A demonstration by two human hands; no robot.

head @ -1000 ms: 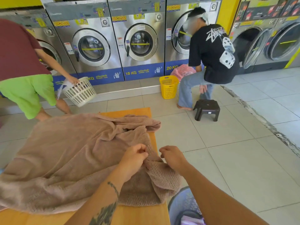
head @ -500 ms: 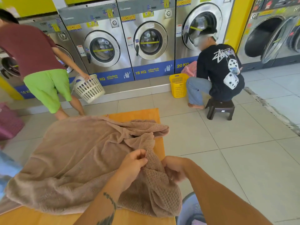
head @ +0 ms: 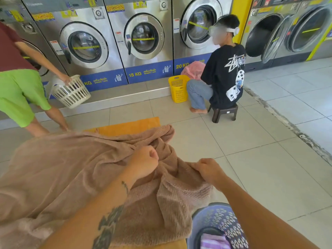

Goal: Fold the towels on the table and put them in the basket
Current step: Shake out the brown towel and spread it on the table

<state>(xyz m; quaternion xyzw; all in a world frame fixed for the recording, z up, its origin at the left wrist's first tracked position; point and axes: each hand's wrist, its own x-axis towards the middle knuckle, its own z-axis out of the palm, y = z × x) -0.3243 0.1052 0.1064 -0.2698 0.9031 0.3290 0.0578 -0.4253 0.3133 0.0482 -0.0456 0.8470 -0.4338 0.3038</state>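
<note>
The brown towel (head: 71,177) lies rumpled over the orange worktop (head: 129,126), one corner hanging off the worktop's right edge above the purple basket (head: 221,218). Both the left hand (head: 143,162) and right hand (head: 208,169) have fingers (head: 153,155) clamped on that hem — probably stretching it straight for a first fold.

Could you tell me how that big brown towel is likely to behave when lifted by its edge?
Probably floppy: the towel bunches into soft folds between the left hand and right hand. Likely fairly heavy, since it covers most of the table. Its corner may sag toward the basket.
</note>
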